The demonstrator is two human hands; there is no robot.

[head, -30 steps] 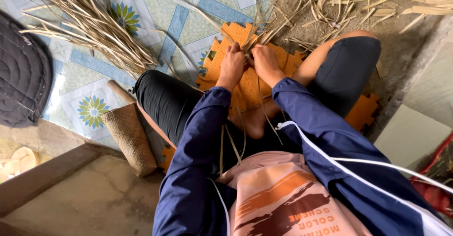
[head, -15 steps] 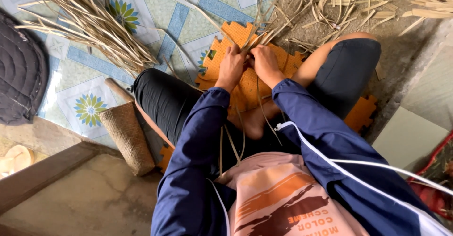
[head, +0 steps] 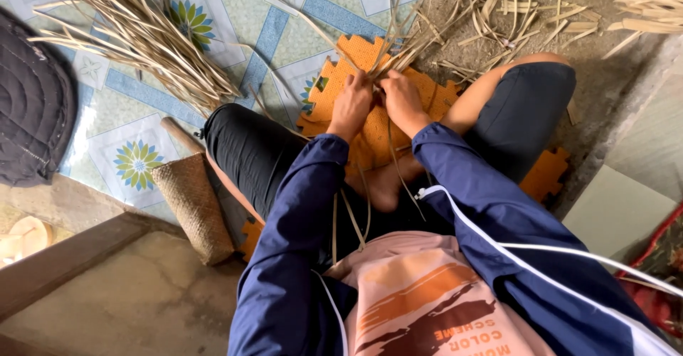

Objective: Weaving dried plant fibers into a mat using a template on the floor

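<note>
I sit cross-legged on an orange foam puzzle mat. My left hand and my right hand are close together over the mat, both pinching thin pale bamboo strips that fan out away from me. Other strips trail back across my lap. My blue jacket sleeves cover both arms to the wrists.
A large bundle of pale strips lies on the patterned floor sheet at the upper left. Loose strips and offcuts litter the bare ground ahead. A small woven sleeve leans by my left knee. A dark quilted cushion sits far left.
Both hands stay on the strips with only small finger shifts. The view has drifted slightly; nothing was picked up or let go.
</note>
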